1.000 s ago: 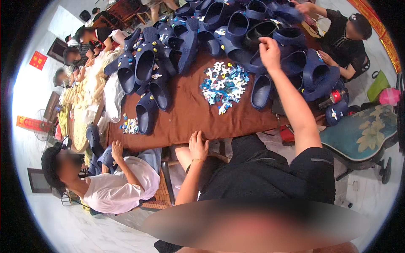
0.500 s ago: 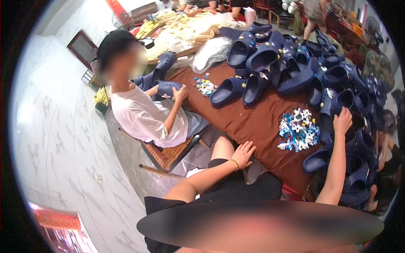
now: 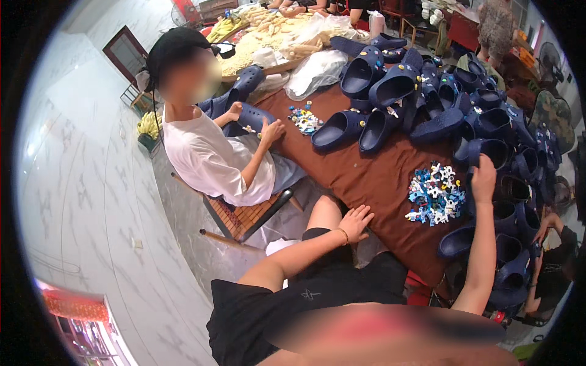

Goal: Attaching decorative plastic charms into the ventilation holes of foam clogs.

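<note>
My right hand [image 3: 484,177] is closed on the near end of a navy clog [image 3: 495,146] at the front of a large pile on the right. My left hand [image 3: 356,224] lies flat, fingers stretched out, by the near edge of the brown cloth [image 3: 342,166] over my knee, holding nothing. Between my hands, nearer the right one, is a heap of small white, blue and teal shoe charms [image 3: 434,194]. Several other navy clogs stand on the cloth, among them an upright one [image 3: 377,129] and a tilted one [image 3: 394,85].
To my left, a person [image 3: 210,152] on a wooden chair [image 3: 244,216] holds a navy clog [image 3: 253,116]. A second charm heap [image 3: 305,119] lies near them. A clear plastic bag [image 3: 314,74] sits farther back. Another person's arm [image 3: 549,229] shows at the right.
My right hand has shifted slightly left and up, and a clog at the pile's front has moved with it. My left hand stays by the cloth's edge.
</note>
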Tool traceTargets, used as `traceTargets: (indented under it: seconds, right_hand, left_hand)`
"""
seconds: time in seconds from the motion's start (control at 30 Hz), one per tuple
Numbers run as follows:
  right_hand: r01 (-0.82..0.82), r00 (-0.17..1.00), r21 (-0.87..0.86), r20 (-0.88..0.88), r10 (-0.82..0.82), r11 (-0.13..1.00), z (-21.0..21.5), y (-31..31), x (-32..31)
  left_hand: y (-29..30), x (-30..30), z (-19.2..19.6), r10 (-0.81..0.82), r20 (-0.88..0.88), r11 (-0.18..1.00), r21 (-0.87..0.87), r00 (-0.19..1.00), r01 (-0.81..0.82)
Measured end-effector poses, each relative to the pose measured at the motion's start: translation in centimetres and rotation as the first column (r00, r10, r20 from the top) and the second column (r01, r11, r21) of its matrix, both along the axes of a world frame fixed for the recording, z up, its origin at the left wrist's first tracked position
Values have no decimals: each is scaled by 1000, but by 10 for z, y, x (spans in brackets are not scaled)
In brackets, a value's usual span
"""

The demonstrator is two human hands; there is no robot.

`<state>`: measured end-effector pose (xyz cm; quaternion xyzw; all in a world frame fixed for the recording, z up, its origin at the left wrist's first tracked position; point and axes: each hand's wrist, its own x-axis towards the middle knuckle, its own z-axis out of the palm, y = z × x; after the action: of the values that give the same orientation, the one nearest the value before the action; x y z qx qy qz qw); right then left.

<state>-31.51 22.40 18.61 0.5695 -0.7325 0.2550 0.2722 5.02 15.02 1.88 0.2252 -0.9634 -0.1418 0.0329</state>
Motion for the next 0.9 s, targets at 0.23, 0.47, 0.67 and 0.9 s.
traceTargets:
  seconds: [0.23,0.47,0.67,0.9]
  right_hand:
    - [-552,833,191,94,545,811,-34,-5,149]
    - [-719,672,381,170,721,581,-129,-7,244]
    - [-715,697,157,246,674,681,-129,5,235]
    - [-385,852,85,415,319,919,-135,44,176]
  left_hand:
    - [-36,-8,12,481,-496,798,589,723,-126]
    - [-36,1,32,500,-626,864,407,599,-296]
    - [-19,-18,38,354,-688,920,137,633,-366]
    - [-23,-52,1,277,-605,957,244,747,-157]
